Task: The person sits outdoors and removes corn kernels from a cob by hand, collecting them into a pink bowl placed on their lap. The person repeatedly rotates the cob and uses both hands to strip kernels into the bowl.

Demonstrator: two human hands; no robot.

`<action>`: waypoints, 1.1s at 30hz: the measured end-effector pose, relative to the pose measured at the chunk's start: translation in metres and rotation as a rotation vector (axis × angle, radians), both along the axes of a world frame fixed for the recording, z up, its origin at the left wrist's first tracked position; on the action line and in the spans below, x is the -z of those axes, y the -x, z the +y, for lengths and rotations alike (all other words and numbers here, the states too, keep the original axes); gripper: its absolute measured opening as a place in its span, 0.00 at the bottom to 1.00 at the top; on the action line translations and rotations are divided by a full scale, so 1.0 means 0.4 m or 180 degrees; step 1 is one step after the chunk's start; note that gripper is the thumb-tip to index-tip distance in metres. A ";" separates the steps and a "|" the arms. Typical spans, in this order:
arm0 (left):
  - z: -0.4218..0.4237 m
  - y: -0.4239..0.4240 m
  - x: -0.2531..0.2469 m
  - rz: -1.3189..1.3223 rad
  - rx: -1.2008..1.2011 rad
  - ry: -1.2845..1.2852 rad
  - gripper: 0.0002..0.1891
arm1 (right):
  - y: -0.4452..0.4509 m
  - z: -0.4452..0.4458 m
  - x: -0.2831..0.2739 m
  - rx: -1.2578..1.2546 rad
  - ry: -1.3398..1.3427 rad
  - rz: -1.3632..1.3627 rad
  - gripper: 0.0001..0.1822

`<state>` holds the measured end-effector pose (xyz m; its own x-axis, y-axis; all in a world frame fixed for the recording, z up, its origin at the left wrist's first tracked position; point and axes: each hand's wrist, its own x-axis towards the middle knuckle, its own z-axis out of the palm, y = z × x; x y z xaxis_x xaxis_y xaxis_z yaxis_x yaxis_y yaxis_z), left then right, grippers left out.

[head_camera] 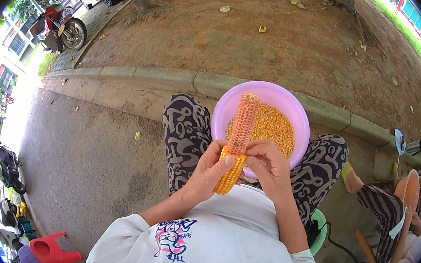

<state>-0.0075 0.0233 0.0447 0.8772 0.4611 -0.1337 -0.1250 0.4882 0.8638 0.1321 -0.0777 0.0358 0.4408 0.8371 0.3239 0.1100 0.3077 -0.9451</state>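
Note:
Both hands are around one ear of corn (230,176), tilted slightly over my lap. Its upper part is a bare reddish cob (244,123); yellow kernels still cover the lower end. My left hand (206,168) grips the kernel-covered part, thumb lying across the front. With bent fingers, my right hand (270,169) presses thumb and fingertips at the edge where kernels meet bare cob. Behind the cob, between my knees, is a pink plastic basin (221,111) holding a heap of loose corn kernels (273,127). The hands partly hide the basin's near side.
A stone curb (162,77) runs beyond the basin, with bare soil behind it. A green basin (319,237) stands by my right hip. To the right sits another person (381,205) with an orange basin (408,189). A red plastic chair (55,250) is at lower left.

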 end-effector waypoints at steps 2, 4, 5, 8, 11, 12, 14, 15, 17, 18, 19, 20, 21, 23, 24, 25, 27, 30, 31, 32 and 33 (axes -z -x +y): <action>0.000 -0.001 0.001 -0.0017 -0.0068 0.0026 0.27 | 0.001 0.000 -0.002 0.0036 0.0012 0.0005 0.06; 0.001 -0.001 0.003 -0.0023 -0.0133 -0.0004 0.27 | 0.002 -0.001 -0.004 0.0064 0.0035 -0.0078 0.06; 0.001 -0.001 0.006 -0.0018 -0.0162 -0.0045 0.26 | 0.002 -0.002 -0.006 0.0078 0.0047 -0.0119 0.06; 0.001 -0.001 0.008 -0.0034 -0.0239 -0.0235 0.26 | 0.002 -0.007 -0.032 0.0086 0.0162 -0.0385 0.07; 0.002 -0.002 0.011 -0.0038 -0.0261 -0.0498 0.25 | -0.002 -0.010 -0.036 0.0077 0.0150 -0.0522 0.06; 0.003 -0.002 0.013 -0.0033 -0.0266 -0.0591 0.25 | -0.003 -0.010 -0.036 0.0076 0.0134 -0.0584 0.06; 0.003 0.000 0.019 -0.0027 -0.0279 -0.0712 0.25 | -0.004 -0.009 -0.037 0.0072 0.0101 -0.0709 0.05; 0.003 0.000 0.020 -0.0023 -0.0284 -0.0774 0.25 | -0.004 -0.009 -0.037 0.0107 0.0126 -0.0810 0.05; 0.001 0.003 0.010 -0.0024 -0.0269 -0.0647 0.24 | -0.002 -0.009 -0.039 0.0174 0.0176 -0.1010 0.05; 0.001 0.003 0.006 -0.0026 -0.0257 -0.0583 0.24 | 0.000 -0.009 -0.040 0.0186 0.0238 -0.0944 0.05; 0.000 0.003 0.007 -0.0022 -0.0258 -0.0598 0.24 | 0.005 -0.010 -0.041 0.0198 0.0299 -0.0879 0.05; -0.001 0.003 0.009 -0.0018 -0.0260 -0.0613 0.24 | 0.008 -0.011 -0.041 0.0210 0.0360 -0.0813 0.05; -0.002 0.003 0.010 -0.0014 -0.0264 -0.0630 0.24 | 0.009 -0.011 -0.040 0.0225 0.0364 -0.0811 0.05; -0.002 0.003 0.015 -0.0019 -0.0247 -0.0605 0.24 | 0.010 -0.010 -0.039 0.0257 0.0372 -0.0807 0.05; -0.002 0.003 0.016 -0.0021 -0.0236 -0.0591 0.25 | 0.010 -0.010 -0.039 0.0240 0.0333 -0.0884 0.05; -0.002 0.003 0.014 -0.0008 -0.0232 -0.0590 0.25 | 0.009 -0.009 -0.040 0.0225 0.0293 -0.0961 0.05; -0.004 0.002 0.011 0.0019 -0.0228 -0.0589 0.25 | 0.008 -0.008 -0.040 0.0214 0.0247 -0.1043 0.05; -0.005 0.003 0.012 0.0005 -0.0199 -0.0627 0.25 | 0.008 -0.007 -0.034 0.0207 0.0237 -0.0957 0.05; -0.005 0.003 0.012 0.0001 -0.0194 -0.0660 0.25 | 0.007 -0.007 -0.029 0.0188 0.0241 -0.0861 0.05; -0.005 0.003 0.012 -0.0003 -0.0189 -0.0693 0.25 | 0.006 -0.007 -0.024 0.0170 0.0244 -0.0765 0.06; -0.005 0.003 0.012 -0.0007 -0.0182 -0.0725 0.25 | 0.006 -0.008 -0.021 0.0134 0.0273 -0.0584 0.06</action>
